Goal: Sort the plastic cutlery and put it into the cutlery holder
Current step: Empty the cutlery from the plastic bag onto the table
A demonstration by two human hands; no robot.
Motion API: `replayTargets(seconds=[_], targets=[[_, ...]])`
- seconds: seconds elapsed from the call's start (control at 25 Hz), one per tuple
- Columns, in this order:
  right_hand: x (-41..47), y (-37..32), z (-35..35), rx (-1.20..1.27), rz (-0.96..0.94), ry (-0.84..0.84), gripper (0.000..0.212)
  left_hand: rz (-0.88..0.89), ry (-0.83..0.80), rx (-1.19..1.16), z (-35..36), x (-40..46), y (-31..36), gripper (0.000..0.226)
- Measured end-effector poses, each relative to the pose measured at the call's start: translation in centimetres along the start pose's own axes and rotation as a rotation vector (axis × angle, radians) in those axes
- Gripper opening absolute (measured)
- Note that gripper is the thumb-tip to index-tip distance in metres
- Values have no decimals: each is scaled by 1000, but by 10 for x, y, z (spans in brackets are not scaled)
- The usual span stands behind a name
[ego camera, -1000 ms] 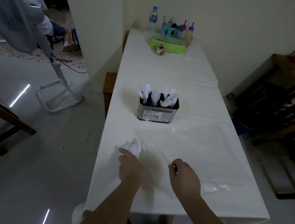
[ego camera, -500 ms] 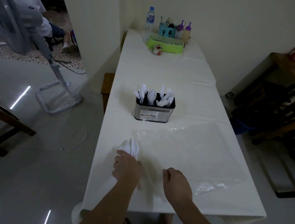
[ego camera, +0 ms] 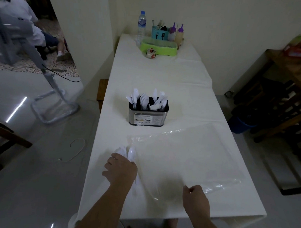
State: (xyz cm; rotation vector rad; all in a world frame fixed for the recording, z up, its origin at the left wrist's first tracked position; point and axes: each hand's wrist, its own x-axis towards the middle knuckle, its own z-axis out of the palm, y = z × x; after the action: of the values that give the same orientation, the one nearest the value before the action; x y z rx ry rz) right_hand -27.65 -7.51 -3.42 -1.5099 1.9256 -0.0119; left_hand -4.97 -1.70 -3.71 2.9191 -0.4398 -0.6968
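A metal cutlery holder (ego camera: pixel 148 118) stands mid-table with several white plastic spoons, forks and knives upright in it. My left hand (ego camera: pixel 120 170) grips a bunch of white plastic spoons (ego camera: pixel 127 152) low over the near left part of the table; their bowls stick out past my fingers. My right hand (ego camera: pixel 196 200) hovers at the near edge with fingers curled, at the corner of a clear plastic bag (ego camera: pixel 187 155) lying flat on the cloth. Whether it pinches the bag is unclear.
The long table (ego camera: pixel 158 76) has a white cloth. At its far end stand a water bottle (ego camera: pixel 141 26), a green tray (ego camera: pixel 158 47), a blue utensil caddy (ego camera: pixel 158 34) and sauce bottles. A fan stand (ego camera: pixel 52 99) is on the floor to the left, dark wooden furniture to the right.
My right hand has moved right and back toward the near table edge. My left hand keeps hold of the spoons in about the same place.
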Motion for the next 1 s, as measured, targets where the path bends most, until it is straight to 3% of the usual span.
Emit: replayTargets(seconds=[0.16, 0.24, 0.32, 0.4, 0.56, 0.84, 1.0], targets=[[29, 24, 0, 207, 270, 19, 52, 324, 205, -2, -10, 6, 37, 38], [38, 26, -7, 410, 365, -8, 47, 525, 242, -33, -9, 14, 61, 31], [46, 23, -16, 562, 427, -18, 35, 682, 209, -7, -5, 24, 86, 33], [56, 25, -21, 648, 482, -33, 37, 779, 148, 64, 4, 35, 106, 34], [72, 28, -29, 715, 514, -52, 40, 814, 49, 236, 23, 51, 135, 35], [104, 29, -43, 475, 353, -56, 50, 756, 86, 289, 46, 57, 187, 31], [140, 29, -54, 213, 225, 64, 29, 622, 112, 307, 48, 61, 208, 19]])
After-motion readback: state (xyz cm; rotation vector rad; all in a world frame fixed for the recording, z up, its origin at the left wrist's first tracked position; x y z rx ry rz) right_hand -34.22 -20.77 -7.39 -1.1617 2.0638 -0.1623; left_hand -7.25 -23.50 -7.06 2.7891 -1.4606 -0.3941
